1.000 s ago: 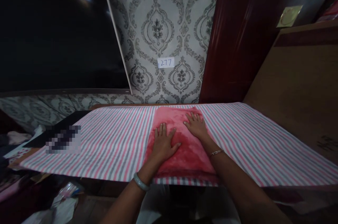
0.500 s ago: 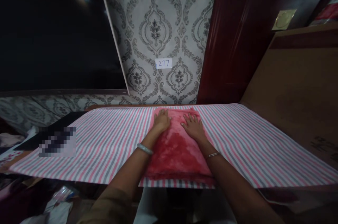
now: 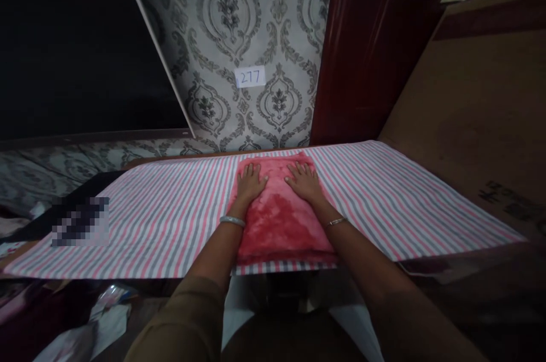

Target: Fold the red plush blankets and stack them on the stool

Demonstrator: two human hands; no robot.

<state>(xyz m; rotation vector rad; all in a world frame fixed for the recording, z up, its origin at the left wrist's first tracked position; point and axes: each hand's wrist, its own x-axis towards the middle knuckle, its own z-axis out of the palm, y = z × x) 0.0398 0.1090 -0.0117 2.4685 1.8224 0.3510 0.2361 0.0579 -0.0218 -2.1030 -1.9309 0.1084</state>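
A folded red-and-pink plush cloth (image 3: 281,225) lies flat on a striped cover (image 3: 170,208) in the middle of the table. My left hand (image 3: 251,183) rests palm down on its far left part, fingers spread. On the far right part lies my right hand (image 3: 305,181), flat as well, with its fingers apart. Both palms touch the plush surface and neither grips it. The cloth's near edge, showing folded layers, runs close to the table's front edge.
A large dark screen (image 3: 85,49) stands at the back left. On the right, a big cardboard box (image 3: 478,106) rises beside the table. A paper label marked 277 (image 3: 250,76) is on the patterned wall. Mixed items (image 3: 111,316) lie below at the left.
The view has tilted down and shifted a little. My left hand has straightened and flattened on the cloth, while my right hand stays spread near the far right corner.
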